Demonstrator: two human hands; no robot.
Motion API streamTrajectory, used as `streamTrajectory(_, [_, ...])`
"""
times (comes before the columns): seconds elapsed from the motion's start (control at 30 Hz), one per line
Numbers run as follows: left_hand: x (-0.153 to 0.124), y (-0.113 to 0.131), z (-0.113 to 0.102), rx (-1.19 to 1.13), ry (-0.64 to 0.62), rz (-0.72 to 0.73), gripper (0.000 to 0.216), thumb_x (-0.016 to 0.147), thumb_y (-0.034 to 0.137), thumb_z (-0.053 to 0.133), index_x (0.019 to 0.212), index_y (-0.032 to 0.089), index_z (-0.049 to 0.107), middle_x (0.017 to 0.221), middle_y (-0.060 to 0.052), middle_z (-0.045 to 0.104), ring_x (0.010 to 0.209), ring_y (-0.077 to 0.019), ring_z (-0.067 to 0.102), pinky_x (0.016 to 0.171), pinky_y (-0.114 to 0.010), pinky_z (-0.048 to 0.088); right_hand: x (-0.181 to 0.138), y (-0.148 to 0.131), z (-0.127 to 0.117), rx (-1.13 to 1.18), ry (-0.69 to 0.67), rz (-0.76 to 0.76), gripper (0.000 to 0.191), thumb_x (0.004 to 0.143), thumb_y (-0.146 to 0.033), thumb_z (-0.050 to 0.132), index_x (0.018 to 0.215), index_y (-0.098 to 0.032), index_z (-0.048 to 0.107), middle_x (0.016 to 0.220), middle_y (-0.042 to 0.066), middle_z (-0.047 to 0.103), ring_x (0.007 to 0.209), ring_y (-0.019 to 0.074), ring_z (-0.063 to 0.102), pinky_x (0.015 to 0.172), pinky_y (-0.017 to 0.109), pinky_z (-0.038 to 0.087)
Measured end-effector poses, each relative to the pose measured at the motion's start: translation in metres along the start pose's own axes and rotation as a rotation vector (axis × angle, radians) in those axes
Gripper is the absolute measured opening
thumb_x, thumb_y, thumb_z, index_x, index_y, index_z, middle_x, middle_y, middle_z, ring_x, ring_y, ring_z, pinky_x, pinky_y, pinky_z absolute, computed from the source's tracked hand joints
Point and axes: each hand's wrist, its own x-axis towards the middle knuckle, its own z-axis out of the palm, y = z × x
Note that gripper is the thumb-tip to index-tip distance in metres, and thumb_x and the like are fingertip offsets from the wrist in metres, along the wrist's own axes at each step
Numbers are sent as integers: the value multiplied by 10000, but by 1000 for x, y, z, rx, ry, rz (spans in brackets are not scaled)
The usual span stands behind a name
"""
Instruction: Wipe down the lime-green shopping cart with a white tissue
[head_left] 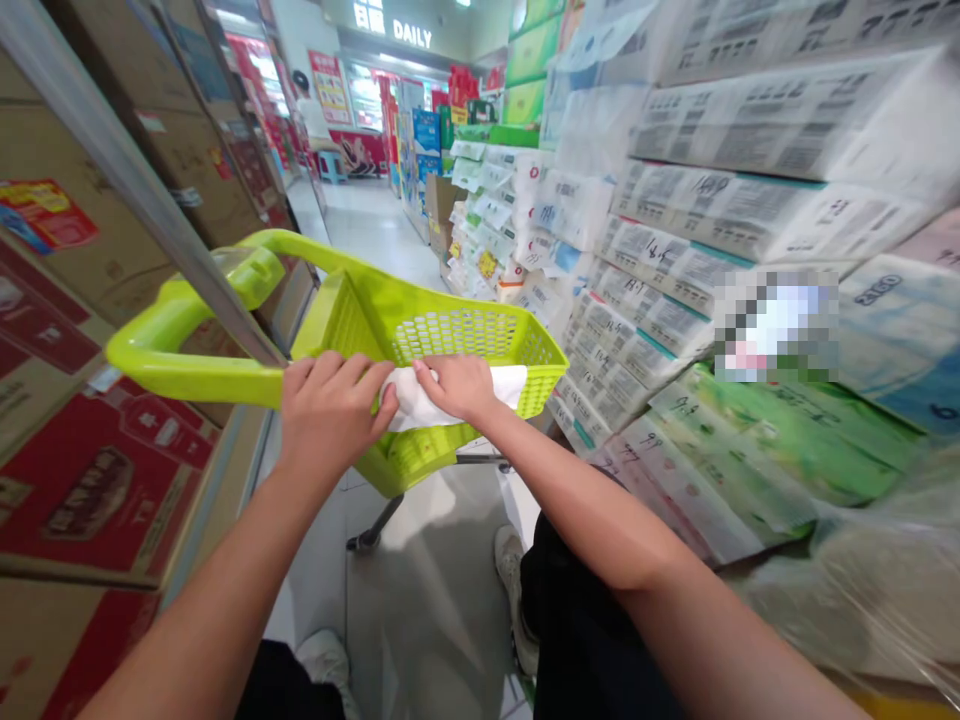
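Observation:
A lime-green plastic shopping cart stands before me, its handle loop to the left and its perforated basket to the right. My left hand is closed over the cart's near rim, where the handle meets the basket. Draped along that same rim is a white cloth or wipe, partly hidden by my fingers. My right hand presses and grips the cloth against the rim, close to my left hand. The basket's visible inside shows only green plastic.
Packs of tissue paper are stacked high on the right. Cardboard cartons and a metal post line the left. A person sits on a blue stool far down the aisle. My shoes are beside the cart.

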Motion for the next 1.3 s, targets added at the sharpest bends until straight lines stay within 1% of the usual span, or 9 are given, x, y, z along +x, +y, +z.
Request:
streamTrajectory(0.17, [7,-8,4,31,-23,143,327,989,347,558,1281,273,686,1120,-94,770,1013,-352,639,921,-546,382,13,57,-12,-29,-173,163,830,1087,-707,122,1109,-253,816,1114,113,815,1063,280,739,812,323,445])
streamTrajectory(0.33, [12,-3,5,10,-27,147,400,991,409,554,1336,241,667,1203,-117,758,1059,-380,634,932,-564,377,13,100,-25,-70,-255,251,694,1108,-634,238,1152,-245,811,1167,107,812,1127,276,735,813,306,445])
streamTrajectory(0.43, [13,2,8,7,-32,112,421,985,424,563,1356,250,660,1183,-121,755,1062,-389,628,933,-570,370,8,89,-21,-61,-222,172,634,1105,-648,278,1244,-287,781,1190,78,811,1157,264,724,851,307,437])
streamTrajectory(0.6, [15,6,11,1,-38,71,459,985,450,570,1395,257,640,1105,-126,754,1041,-391,623,926,-571,354,6,36,-6,27,-7,-157,631,1108,-663,264,1212,-245,724,1206,57,797,1136,249,710,899,322,417])
streamTrajectory(0.7, [14,5,11,21,-39,54,381,997,436,562,1323,273,675,1082,-116,758,1033,-377,627,929,-563,348,6,19,-4,42,22,-220,619,1108,-668,267,1189,-226,692,1204,54,791,1126,246,703,906,326,416])
streamTrajectory(0.9, [10,-3,10,34,-3,52,285,999,397,579,1241,292,687,1084,-87,781,1009,-353,640,917,-549,346,11,35,-8,42,-91,-217,644,1104,-694,228,1234,-270,695,1266,36,785,1159,242,701,871,309,435])
streamTrajectory(1.03, [7,-7,11,5,17,81,310,988,369,583,1282,310,663,1149,-79,787,1003,-350,647,923,-552,350,21,68,-14,-9,-218,17,825,1071,-756,141,1114,-243,786,1160,100,812,1109,279,733,821,324,454])
streamTrajectory(1.13, [7,-5,11,9,6,67,402,989,397,563,1368,278,623,1127,-99,781,1006,-372,636,931,-569,357,25,80,-17,-33,-286,144,831,1079,-732,152,1081,-227,812,1157,120,814,1109,287,739,819,325,464])
streamTrajectory(1.3, [9,0,14,-30,8,6,509,983,471,529,1451,275,579,1071,-101,769,1004,-399,620,920,-579,361,17,40,-8,28,-134,-42,703,1113,-657,179,1232,-275,757,1179,71,810,1111,265,733,844,327,458])
